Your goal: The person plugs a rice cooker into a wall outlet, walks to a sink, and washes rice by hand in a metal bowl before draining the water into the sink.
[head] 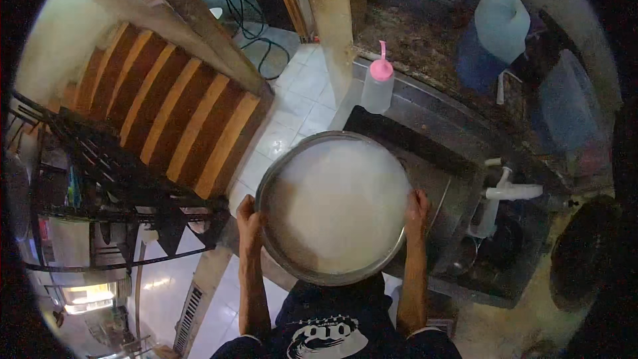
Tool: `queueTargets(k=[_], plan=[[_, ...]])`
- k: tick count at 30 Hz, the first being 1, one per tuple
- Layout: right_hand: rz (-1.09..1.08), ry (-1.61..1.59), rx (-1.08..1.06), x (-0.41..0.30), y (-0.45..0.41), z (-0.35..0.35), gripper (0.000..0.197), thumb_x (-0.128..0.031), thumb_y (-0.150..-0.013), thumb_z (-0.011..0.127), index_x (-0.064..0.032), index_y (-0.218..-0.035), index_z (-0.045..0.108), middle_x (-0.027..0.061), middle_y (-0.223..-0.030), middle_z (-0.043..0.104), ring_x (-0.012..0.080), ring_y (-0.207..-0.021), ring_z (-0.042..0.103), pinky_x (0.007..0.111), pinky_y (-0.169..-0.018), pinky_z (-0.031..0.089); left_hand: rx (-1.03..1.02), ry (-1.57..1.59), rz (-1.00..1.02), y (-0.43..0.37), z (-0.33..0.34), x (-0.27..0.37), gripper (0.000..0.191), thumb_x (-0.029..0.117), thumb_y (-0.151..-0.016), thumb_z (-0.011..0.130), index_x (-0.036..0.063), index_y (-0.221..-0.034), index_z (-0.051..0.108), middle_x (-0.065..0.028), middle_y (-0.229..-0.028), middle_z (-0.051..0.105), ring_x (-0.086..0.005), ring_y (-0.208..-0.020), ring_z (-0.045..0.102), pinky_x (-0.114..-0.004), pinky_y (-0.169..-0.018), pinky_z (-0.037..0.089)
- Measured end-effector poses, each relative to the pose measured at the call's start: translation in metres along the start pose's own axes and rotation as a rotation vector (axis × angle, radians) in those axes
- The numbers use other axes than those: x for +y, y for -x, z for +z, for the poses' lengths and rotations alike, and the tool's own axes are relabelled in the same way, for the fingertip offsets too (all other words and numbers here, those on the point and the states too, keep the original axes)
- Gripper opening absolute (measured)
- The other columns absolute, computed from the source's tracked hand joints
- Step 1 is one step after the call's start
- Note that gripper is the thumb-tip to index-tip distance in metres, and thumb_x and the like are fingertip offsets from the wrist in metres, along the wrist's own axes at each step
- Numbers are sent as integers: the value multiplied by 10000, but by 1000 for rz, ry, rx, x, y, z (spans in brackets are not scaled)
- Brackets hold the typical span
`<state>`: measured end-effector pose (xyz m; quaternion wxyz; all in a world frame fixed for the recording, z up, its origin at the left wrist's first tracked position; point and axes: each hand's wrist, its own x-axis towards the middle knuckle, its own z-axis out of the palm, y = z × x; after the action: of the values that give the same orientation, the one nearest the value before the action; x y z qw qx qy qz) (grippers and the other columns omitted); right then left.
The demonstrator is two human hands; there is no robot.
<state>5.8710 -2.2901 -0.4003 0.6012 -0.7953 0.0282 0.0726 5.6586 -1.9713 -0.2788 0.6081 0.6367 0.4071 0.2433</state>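
A large round metal basin (335,208) is held in front of my chest, between both hands. Whitish, cloudy liquid (344,199) covers its inside. My left hand (250,214) grips the rim on the left, thumb on top, fingers partly hidden beneath. On the opposite side my right hand (417,209) is closed on the rim, its fingers mostly out of sight. Beyond the basin a translucent plastic bottle with a pink lid (381,70) stands at the left end of the metal sink counter (438,109).
To the right, running water drops from a white faucet (508,190) into the sink. Blue and white plastic jugs (501,25) stand behind it. Wooden stairs (174,114) rise at the left, above a dark metal rack (114,219). A coiled hose or cable (269,55) lies on the floor.
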Motion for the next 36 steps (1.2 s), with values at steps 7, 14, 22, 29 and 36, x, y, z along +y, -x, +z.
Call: queueTargets(k=[7,14,22,29,36], plan=[[-80,-95,-177,38,35,60,373,-305,-952,547,22,-781,492,25,-727,419,147,-697,407,369,-654,375,16,-72,80,-1,-113,-64,329,118,-745,598,-34,-1036,578,-43,-969,600,-154,-826,559,-272,-708,458],[-6,-43,-90,58,54,82,238,-244,-920,609,-25,-833,577,71,-790,539,196,-765,506,364,-702,416,114,-42,85,8,-111,-41,148,-26,-629,493,64,-738,450,35,-723,447,-86,-644,423,-222,-576,332],[-132,155,-138,39,52,87,196,-228,-913,589,-49,-834,604,37,-760,532,118,-742,489,310,-674,425,174,21,-32,2,-149,-105,398,47,-794,599,30,-1183,518,-34,-985,584,-147,-828,578,-265,-702,479],[187,-309,-379,84,30,75,313,-286,-922,617,-19,-1085,632,65,-988,608,173,-963,569,321,-822,462,126,13,-69,9,-105,-52,99,-23,-697,494,61,-746,476,46,-720,446,-73,-648,391,-232,-575,332],[476,-195,-432,133,-6,80,496,-421,-970,488,-15,-1233,599,101,-1244,595,218,-1095,571,366,-985,423,154,68,12,8,-108,-62,113,-7,-706,518,57,-784,468,35,-732,473,-70,-649,426,-209,-586,360]])
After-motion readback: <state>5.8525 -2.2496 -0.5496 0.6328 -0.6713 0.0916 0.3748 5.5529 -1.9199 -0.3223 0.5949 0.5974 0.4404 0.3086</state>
